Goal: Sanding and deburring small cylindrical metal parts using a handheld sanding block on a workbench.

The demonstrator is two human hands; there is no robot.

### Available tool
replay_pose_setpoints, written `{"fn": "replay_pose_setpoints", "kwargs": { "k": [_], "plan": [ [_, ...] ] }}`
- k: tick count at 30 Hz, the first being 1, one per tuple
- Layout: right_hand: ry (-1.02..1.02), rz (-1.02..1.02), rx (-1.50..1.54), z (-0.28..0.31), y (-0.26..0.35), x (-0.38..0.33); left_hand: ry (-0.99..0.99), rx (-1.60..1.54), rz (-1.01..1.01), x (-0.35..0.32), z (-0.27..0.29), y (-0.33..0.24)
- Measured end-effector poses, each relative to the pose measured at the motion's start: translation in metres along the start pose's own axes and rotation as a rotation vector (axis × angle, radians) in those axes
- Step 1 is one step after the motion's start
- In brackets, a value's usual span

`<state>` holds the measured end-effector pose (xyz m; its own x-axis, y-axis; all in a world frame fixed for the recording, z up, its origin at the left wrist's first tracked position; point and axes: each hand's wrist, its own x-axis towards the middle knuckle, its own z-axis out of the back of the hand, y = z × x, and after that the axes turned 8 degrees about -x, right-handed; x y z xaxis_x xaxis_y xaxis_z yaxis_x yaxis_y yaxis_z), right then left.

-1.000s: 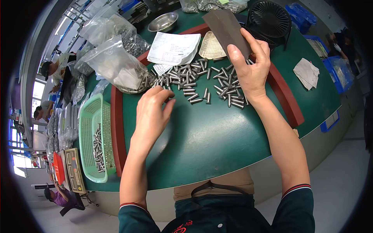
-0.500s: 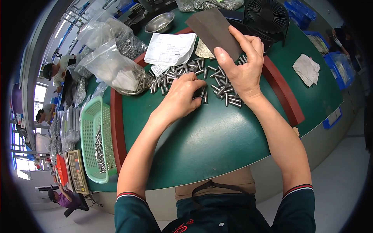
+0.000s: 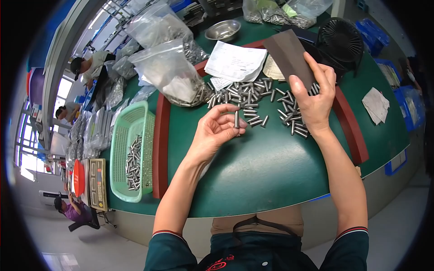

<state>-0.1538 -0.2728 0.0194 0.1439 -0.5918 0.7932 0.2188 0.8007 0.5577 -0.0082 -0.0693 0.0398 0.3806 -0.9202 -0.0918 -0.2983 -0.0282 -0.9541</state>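
Note:
My left hand pinches one shiny metal pin upright between thumb and fingers, just in front of the pile. In my right hand is a stiff, dark brown sheet of what looks like sandpaper, gripped between thumb and fingers and tilted up to the left. Beneath and between the hands, many loose metal pins lie heaped on the green table. Another cluster of metal pins sits beside my right hand, partly hidden by it.
A green basket with pins stands left, beyond a red-brown rail. Another rail runs along the right. Bulging clear bags, papers, a steel bowl and a black fan line the back. People sit far left.
My left hand has come back from the pile and turned palm-up, with a pin now showing in its fingers. My right hand still holds the sheet. The whole view has shifted.

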Motion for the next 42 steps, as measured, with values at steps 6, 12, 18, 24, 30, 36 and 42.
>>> {"fn": "replay_pose_setpoints", "kwargs": {
  "k": [6, 12, 18, 24, 30, 36, 42],
  "plan": [
    [0.065, 0.005, 0.017, -0.004, 0.004, -0.006, -0.050, -0.091, -0.018, -0.021, 0.022, 0.009],
    [0.104, 0.024, -0.032, -0.002, 0.003, -0.008, -0.039, -0.205, 0.000, -0.023, 0.025, 0.015],
    [0.135, -0.013, -0.044, -0.002, 0.005, -0.008, -0.040, -0.278, 0.010, -0.030, 0.030, 0.014],
    [0.129, 0.031, -0.052, -0.002, 0.004, -0.008, -0.051, -0.394, 0.037, -0.031, 0.026, 0.012],
    [0.123, 0.041, -0.042, -0.003, 0.004, -0.008, -0.094, -0.462, 0.087, -0.033, 0.022, 0.010],
    [0.120, 0.055, -0.036, -0.003, 0.005, -0.008, -0.004, -0.566, 0.077, -0.033, 0.035, 0.021],
    [0.127, 0.060, -0.050, -0.002, 0.004, -0.009, 0.025, -0.727, 0.085, -0.035, 0.031, 0.018]
  ]
}}
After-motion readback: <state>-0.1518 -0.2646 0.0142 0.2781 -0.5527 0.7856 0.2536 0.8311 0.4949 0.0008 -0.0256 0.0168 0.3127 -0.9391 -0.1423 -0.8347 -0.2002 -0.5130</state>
